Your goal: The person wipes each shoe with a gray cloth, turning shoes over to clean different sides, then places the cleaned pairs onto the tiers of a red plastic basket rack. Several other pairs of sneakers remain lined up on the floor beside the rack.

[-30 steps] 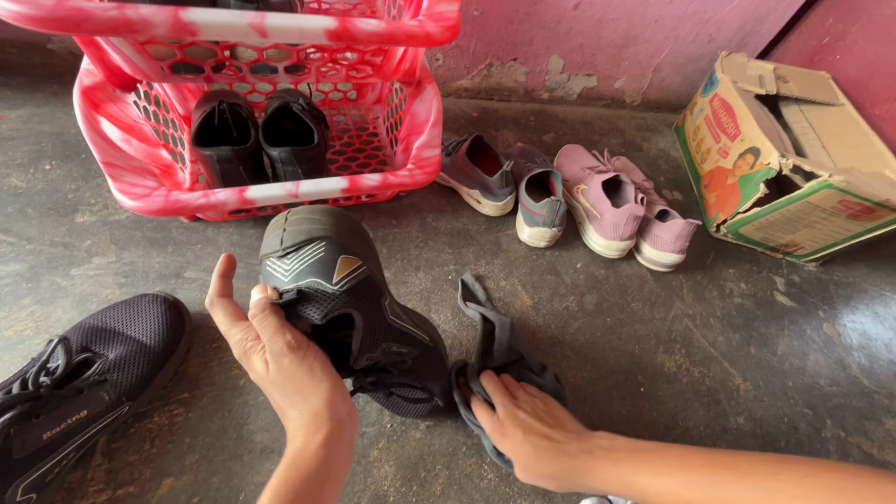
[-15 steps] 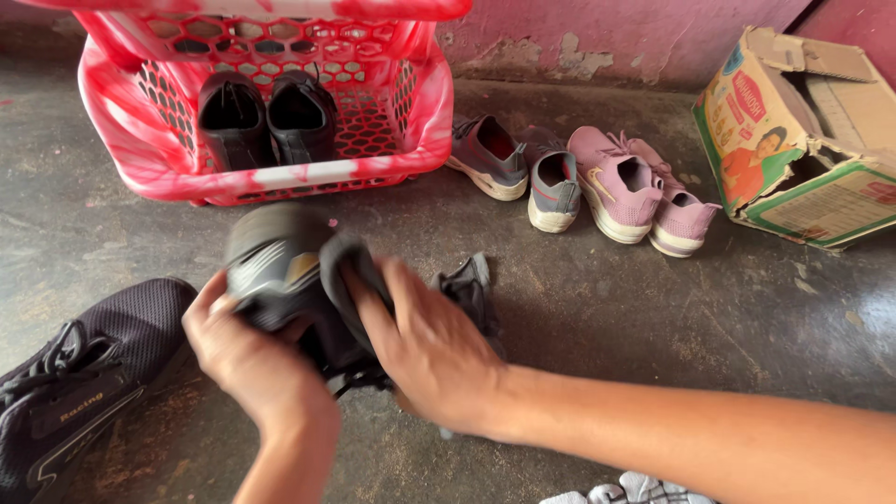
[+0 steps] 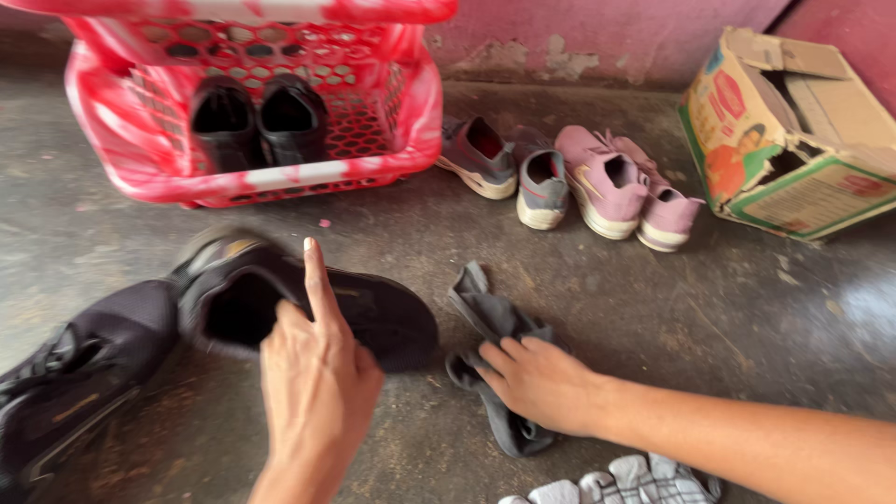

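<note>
A dark mesh sneaker (image 3: pixel 65 392) lies at the far left of the concrete floor (image 3: pixel 672 317), its mate, a black shoe (image 3: pixel 308 308), just beside it under the left hand (image 3: pixel 313 383), whose fingers curl into the opening, index raised. The right hand (image 3: pixel 541 383) presses down on a crumpled grey cloth (image 3: pixel 495 327), fingers closed over it. Behind stand a red basket (image 3: pixel 280 177), grey and pink sneakers (image 3: pixel 597 187), and a cardboard box (image 3: pixel 793 140).
</note>
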